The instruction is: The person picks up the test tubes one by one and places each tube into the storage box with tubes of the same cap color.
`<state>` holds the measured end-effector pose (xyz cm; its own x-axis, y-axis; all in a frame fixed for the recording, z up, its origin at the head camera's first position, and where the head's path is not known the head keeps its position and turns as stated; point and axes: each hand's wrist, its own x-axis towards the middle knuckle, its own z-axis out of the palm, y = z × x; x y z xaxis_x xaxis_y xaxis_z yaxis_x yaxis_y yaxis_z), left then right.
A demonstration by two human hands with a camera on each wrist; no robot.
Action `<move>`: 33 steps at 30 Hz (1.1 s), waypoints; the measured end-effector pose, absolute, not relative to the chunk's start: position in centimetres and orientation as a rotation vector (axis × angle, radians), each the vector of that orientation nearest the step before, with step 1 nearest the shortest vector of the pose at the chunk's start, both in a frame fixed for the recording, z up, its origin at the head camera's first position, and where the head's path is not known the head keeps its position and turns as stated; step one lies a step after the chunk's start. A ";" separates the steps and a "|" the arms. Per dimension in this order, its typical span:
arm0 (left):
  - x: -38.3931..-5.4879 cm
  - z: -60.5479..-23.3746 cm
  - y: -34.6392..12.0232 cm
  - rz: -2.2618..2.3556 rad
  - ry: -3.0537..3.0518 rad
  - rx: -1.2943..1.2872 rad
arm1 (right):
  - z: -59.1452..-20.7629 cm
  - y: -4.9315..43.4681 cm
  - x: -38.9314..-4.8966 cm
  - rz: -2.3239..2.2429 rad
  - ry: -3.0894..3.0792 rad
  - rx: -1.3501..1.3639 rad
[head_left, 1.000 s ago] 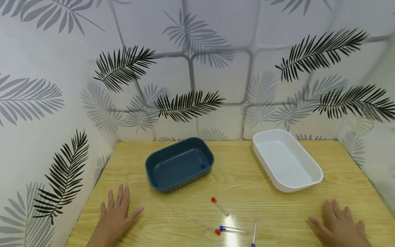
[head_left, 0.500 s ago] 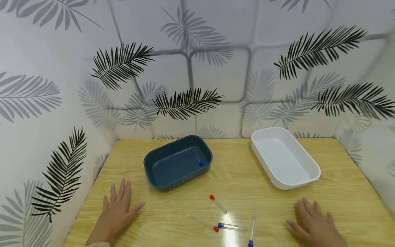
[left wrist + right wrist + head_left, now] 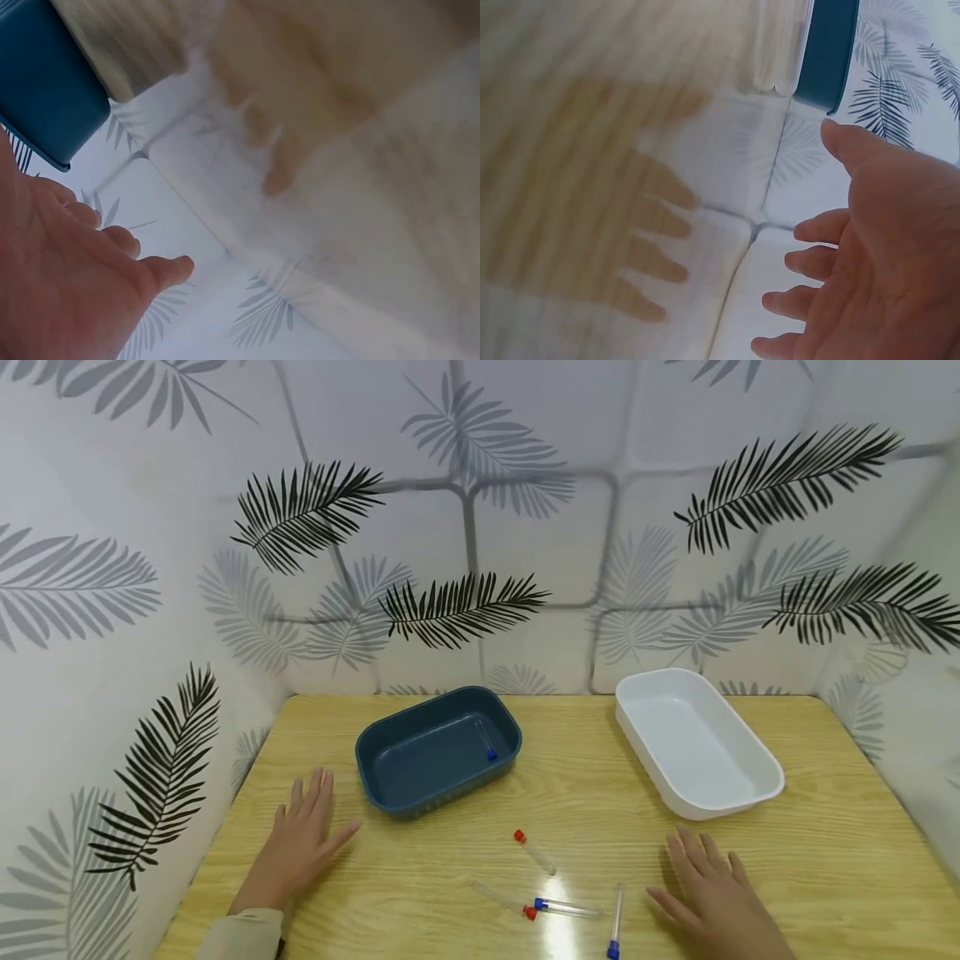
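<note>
In the head view, right of centre at the bottom, we see a blue-capped tube [image 3: 617, 917] lying on the worktop [image 3: 420, 893], to the left of the right hand [image 3: 712, 893], near it but apart. Its long axis runs almost straight up the frame, capped end lowest. We find the right hand clearly nearer; the left hand [image 3: 296, 843], at lower left, is well apart from it. Both hands have fingers extended and hold nothing; whether either touches the worktop we cannot tell.
</note>
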<state>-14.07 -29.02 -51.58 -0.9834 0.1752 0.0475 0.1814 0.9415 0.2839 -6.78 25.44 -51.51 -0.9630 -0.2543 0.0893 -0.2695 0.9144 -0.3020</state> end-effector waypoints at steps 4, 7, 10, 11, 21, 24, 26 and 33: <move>-14.8 -51.5 -28.9 -0.461 -3.076 -0.314 | -51.3 24.3 -7.3 0.463 -2.970 0.490; -15.2 -51.3 -28.9 -0.477 -3.065 -0.334 | -51.1 23.3 -7.7 0.463 -2.958 0.542; -15.7 -51.2 -28.8 -0.513 -3.057 -0.340 | -50.8 22.4 -8.1 0.468 -2.959 0.582; -15.8 -51.2 -28.8 -0.529 -3.054 -0.343 | -50.7 22.0 -8.2 0.471 -2.968 0.590; -17.1 -51.1 -29.2 -0.609 -3.049 -0.345 | -49.0 18.9 -9.6 0.467 -2.922 0.697; -17.4 -51.0 -29.0 -0.614 -3.047 -0.343 | -48.3 18.3 -10.2 0.452 -2.923 0.719; -17.7 -50.9 -28.9 -0.628 -3.040 -0.351 | -47.8 17.9 -10.8 0.441 -2.921 0.738; -18.5 -50.9 -28.8 -0.565 -2.996 -0.388 | -46.5 16.4 -12.9 0.445 -2.939 0.798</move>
